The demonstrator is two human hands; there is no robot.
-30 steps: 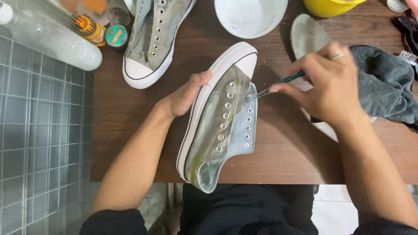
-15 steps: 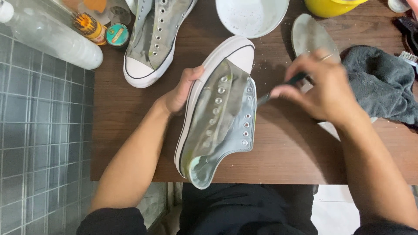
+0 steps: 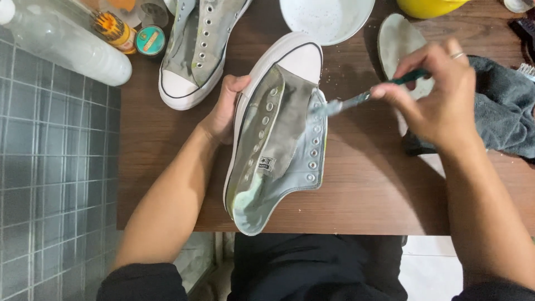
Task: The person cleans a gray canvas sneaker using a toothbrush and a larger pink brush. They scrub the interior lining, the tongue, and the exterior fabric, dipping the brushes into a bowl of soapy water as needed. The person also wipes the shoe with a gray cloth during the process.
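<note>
Brush (image 3: 356, 100) lifted; left hand (image 3: 225, 108) steadies sneaker (image 3: 278, 139).

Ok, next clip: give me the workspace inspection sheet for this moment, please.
Surface: brown wooden table, specks near the bowl.
Job's things: grey high-top shoe, laces out, tilted on its side; small brush with its tip at the eyelet row.
Clutter: second shoe, white bowl, insole, grey cloth, clear bottle, small tins, yellow container.
Grippers: left hand steadies the shoe by the sole edge; right hand fingers pinch the brush handle, ring on one finger.
Cables: nothing seen.
Surroundings: grey tiled floor on the left; person's dark clothing below the table edge.
</note>
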